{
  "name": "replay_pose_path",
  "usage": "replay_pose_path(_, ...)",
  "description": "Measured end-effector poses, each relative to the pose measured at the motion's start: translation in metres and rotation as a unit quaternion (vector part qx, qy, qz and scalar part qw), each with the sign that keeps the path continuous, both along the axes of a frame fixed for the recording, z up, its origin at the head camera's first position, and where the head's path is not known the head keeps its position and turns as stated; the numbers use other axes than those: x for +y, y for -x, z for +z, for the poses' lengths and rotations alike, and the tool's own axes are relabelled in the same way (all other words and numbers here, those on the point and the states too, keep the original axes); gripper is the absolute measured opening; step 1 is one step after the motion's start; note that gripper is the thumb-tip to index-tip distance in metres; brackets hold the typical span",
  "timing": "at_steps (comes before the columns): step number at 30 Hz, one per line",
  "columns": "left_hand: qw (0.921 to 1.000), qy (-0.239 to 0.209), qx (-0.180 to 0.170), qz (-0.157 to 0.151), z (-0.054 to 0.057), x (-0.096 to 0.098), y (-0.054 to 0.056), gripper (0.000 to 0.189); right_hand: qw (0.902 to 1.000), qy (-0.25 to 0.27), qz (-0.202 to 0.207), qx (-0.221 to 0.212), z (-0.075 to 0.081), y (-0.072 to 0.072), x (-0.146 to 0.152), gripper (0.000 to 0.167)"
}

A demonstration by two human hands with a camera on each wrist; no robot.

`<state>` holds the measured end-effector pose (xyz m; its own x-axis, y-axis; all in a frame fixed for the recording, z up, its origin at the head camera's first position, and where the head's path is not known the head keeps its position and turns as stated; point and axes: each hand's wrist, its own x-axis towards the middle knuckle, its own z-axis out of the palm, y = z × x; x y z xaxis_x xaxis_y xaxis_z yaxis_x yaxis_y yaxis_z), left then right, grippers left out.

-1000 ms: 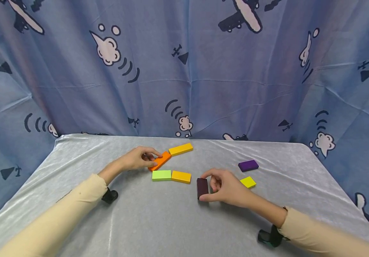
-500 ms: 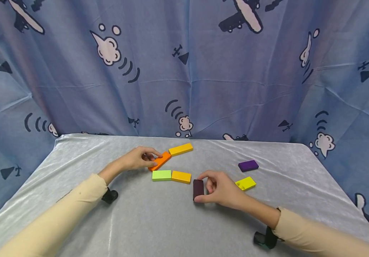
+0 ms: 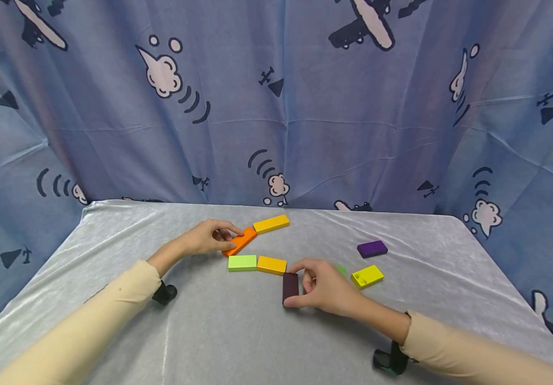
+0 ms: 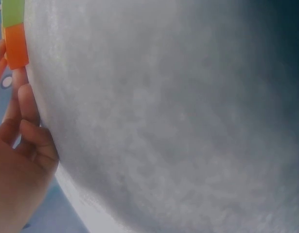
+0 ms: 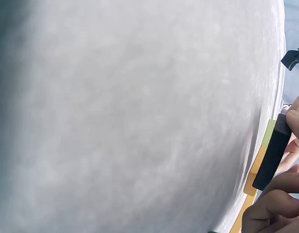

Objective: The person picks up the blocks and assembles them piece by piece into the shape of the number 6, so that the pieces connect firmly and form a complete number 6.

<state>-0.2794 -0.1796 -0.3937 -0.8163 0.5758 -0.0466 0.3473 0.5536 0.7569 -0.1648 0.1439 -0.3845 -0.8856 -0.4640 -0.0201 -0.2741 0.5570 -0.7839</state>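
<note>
Thumb and a finger of my right hand (image 3: 327, 287) pinch a dark maroon block (image 3: 290, 289) by its two short ends; the right wrist view shows the dark block (image 5: 272, 156) between them. Its far end sits at the right end of a yellow-orange block (image 3: 271, 265); whether they touch, I cannot tell. That block's left end meets a light green block (image 3: 242, 262). Further left, my left hand (image 3: 207, 236) holds an orange block (image 3: 240, 240) between thumb and finger. The orange block's far end meets a second yellow-orange block (image 3: 271, 223).
Right of the dark block lie a yellow block (image 3: 367, 276) and a purple block (image 3: 372, 248). A green block (image 3: 341, 271) is mostly hidden behind my right hand. Pale velvety cloth (image 3: 199, 331) covers the table, and a blue printed curtain (image 3: 238, 107) hangs behind it.
My right hand has slid left and slightly nearer with the dark block, up to the yellow-orange block's end. The yellow and green blocks show more. My left hand keeps its place.
</note>
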Motion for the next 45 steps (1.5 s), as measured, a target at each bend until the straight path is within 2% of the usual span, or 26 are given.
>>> replay_pose_path(9, 1.0, 0.0, -0.002, 0.0, 0.0, 0.0, 0.0, 0.033, 1.0, 0.006, 0.003, 0.004, -0.001, -0.001, -0.006, 0.057)
replay_pose_path(15, 1.0, -0.001, -0.001, -0.001, 0.0, 0.0, 0.0, 0.033, 0.9999, -0.009, -0.006, 0.01, -0.003, -0.001, -0.01, 0.058)
replay_pose_path(32, 1.0, 0.0, 0.0, -0.003, 0.0, 0.0, 0.0, 0.033, 0.9986, -0.035, -0.037, -0.013, -0.004, -0.003, -0.014, 0.06)
replay_pose_path(45, 1.0, 0.004, -0.001, 0.001, 0.001, 0.0, 0.0, 0.033, 0.9994, 0.012, -0.019, -0.027, -0.004, -0.004, -0.006, 0.057)
